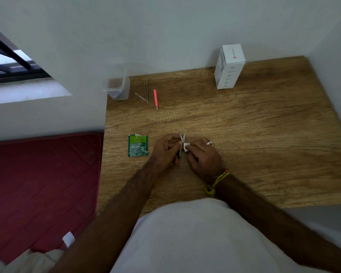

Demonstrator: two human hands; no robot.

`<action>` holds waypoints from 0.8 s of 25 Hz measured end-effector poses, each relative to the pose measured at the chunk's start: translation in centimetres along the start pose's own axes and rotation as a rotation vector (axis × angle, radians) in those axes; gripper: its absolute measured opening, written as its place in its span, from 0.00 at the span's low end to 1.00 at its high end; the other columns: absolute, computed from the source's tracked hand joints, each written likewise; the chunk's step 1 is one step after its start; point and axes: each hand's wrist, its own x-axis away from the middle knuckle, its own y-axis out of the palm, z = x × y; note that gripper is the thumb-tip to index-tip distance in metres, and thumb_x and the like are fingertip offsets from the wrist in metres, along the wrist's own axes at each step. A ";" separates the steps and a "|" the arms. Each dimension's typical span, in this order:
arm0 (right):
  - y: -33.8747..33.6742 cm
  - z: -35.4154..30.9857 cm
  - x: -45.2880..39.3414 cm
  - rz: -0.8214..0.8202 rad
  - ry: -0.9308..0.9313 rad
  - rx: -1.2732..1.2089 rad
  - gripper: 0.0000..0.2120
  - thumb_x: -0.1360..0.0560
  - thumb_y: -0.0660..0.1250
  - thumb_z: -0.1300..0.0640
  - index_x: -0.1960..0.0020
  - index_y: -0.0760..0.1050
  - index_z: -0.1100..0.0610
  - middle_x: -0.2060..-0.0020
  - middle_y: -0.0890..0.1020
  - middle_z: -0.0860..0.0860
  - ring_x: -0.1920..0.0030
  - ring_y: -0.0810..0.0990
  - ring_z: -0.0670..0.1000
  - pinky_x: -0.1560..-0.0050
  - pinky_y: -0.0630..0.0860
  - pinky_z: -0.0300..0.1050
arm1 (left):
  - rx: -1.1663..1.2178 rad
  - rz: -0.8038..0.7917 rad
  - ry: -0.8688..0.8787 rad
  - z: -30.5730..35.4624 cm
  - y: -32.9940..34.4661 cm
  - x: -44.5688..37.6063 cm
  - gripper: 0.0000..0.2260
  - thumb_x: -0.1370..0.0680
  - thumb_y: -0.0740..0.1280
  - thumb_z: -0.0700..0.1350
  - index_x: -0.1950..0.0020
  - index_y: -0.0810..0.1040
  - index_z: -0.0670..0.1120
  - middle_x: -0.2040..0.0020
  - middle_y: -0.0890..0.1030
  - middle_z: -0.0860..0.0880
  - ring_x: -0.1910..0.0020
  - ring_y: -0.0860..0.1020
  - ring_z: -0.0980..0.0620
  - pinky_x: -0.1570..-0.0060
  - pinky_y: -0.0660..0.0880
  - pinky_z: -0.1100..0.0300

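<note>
Head view puts us above a wooden table (244, 125), looking down on two hands that meet left of its middle. The left hand (164, 152) grips the small scissors (182, 137). We see its fingers curled round the handles, which are mostly hidden under the palm, with the thumb laid along the near blade. The two blades stick out toward twelve o'clock, spread into a narrow V above the knuckles.

The right hand (203, 156) pinches a white pad (186, 147) between thumb and forefinger, the other fingers folded under. It holds the pad against the scissors just below where the blades cross, so the pad sits between the two hands, at three o'clock of the left thumb. We cannot tell whether it touches the wood. We also note a ring (210, 143) on the right hand and a yellow thread (215, 183) round that wrist.

At nine o'clock of the left hand, near it, a green sachet (138, 145) lies flat with its top edge torn. Well apart at eleven o'clock, steel tweezers (146, 91) lie beside a second steel tool, their tips meeting. Pink tweezers (155, 99) lie just at their three o'clock and a clear plastic container (119, 89) at their nine o'clock, on the table's far left corner. A white box (229, 67) stands upright at one o'clock, by the wall. A red mattress (43, 184) lies past the table's left edge.
</note>
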 end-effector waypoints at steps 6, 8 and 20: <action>-0.8 -0.2 -0.5 0.086 0.184 -0.140 0.07 0.26 0.68 0.66 0.49 0.82 0.64 0.54 0.83 0.55 0.51 0.79 0.53 0.48 0.76 0.51 | -0.001 0.002 -0.024 0.0 0.1 0.1 0.11 0.18 0.64 0.39 0.36 0.77 0.39 0.72 0.82 0.55 0.82 0.73 0.57 0.81 0.67 0.67; -1.6 0.1 -0.3 0.249 0.375 -0.223 0.09 0.28 0.70 0.69 0.49 0.83 0.63 0.54 0.83 0.54 0.52 0.79 0.50 0.50 0.77 0.49 | -0.005 0.019 -0.039 0.2 0.1 0.1 0.11 0.18 0.65 0.39 0.36 0.77 0.41 0.71 0.82 0.56 0.81 0.73 0.57 0.81 0.68 0.67; -0.4 -0.3 1.3 0.011 0.086 -0.022 0.09 0.23 0.67 0.65 0.45 0.81 0.66 0.54 0.81 0.58 0.53 0.78 0.58 0.52 0.75 0.54 | -0.023 0.080 0.010 -0.8 0.5 -0.4 0.09 0.21 0.71 0.42 0.43 0.81 0.40 0.74 0.81 0.53 0.81 0.73 0.54 0.80 0.68 0.66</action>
